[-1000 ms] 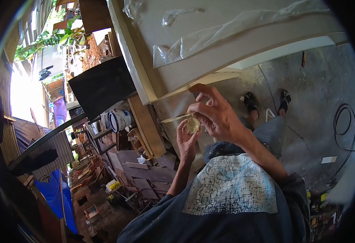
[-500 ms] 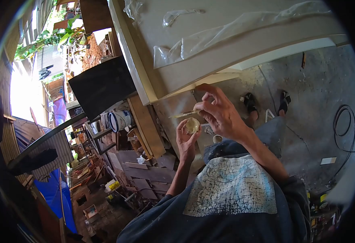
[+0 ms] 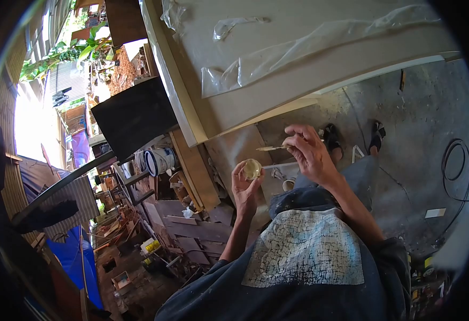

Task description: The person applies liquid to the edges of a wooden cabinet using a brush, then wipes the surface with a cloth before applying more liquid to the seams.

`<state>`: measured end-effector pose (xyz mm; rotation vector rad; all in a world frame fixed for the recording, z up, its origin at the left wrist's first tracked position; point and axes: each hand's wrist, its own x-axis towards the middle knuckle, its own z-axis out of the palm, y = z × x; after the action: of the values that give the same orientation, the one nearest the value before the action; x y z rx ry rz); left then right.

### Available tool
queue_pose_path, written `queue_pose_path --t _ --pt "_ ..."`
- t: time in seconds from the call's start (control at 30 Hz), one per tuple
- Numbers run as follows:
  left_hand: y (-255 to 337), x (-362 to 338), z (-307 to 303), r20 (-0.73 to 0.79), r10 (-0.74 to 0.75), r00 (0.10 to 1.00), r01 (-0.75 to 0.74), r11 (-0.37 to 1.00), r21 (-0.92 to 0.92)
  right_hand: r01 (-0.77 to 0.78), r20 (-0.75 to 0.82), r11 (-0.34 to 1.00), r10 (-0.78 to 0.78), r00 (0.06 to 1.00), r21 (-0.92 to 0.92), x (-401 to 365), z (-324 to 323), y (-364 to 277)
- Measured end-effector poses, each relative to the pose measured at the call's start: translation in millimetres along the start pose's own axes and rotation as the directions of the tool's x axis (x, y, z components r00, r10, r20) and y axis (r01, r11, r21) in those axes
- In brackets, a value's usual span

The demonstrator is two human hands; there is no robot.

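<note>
My left hand (image 3: pixel 244 187) holds a small round cup (image 3: pixel 252 169) with pale yellowish contents, fingers curled round its sides. To the right and a little higher, my right hand (image 3: pixel 310 156) pinches a thin pale stick or spatula (image 3: pixel 272 148) between thumb and fingers. The stick points left, above the cup and apart from it. Beyond both hands lies the edge of a large pale panel (image 3: pixel 298 99), with a strip of clear plastic film (image 3: pixel 288 53) on top.
A white bucket (image 3: pixel 160 161) stands at the left among boards. A black panel (image 3: pixel 134 116) is behind it. Coiled cable (image 3: pixel 455 166) lies on the concrete floor at the right. A blue tarp (image 3: pixel 74 257) hangs lower left.
My right hand has moved right and slightly down with the stick, away from the cup. My left hand and the cup have hardly moved.
</note>
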<state>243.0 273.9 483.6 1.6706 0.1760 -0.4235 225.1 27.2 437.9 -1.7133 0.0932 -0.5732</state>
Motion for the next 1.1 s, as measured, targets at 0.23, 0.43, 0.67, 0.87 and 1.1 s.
queue_pose_path --t 0.23,0.43,0.67,0.87,1.1 --pt "3.3 2.1 2.8 0.015 0.012 1.000 -0.013 1.000 0.010 0.084 -0.071 0.993 -0.090 0.993 -0.082 16.0 1.8 -5.2" --pt "4.7 1.0 4.5 0.017 0.014 1.000 -0.014 1.000 -0.014 0.202 -0.191 0.954 -0.246 0.950 -0.221 48.7 17.3 -8.2" --pt "-3.1 -0.7 -4.4 0.012 0.025 1.000 -0.024 0.999 -0.039 0.212 -0.163 0.941 -0.261 0.952 -0.265 58.3 20.9 -0.7" --pt "-2.5 -1.0 -2.6 0.006 0.022 1.000 -0.022 0.999 -0.043 0.224 -0.138 0.935 -0.268 0.953 -0.274 63.0 17.6 -4.4" --pt "-3.9 1.0 0.6 0.010 0.028 1.000 -0.028 0.998 -0.061 0.247 -0.094 0.876 -0.311 0.946 -0.413 67.2 17.0 -9.5"
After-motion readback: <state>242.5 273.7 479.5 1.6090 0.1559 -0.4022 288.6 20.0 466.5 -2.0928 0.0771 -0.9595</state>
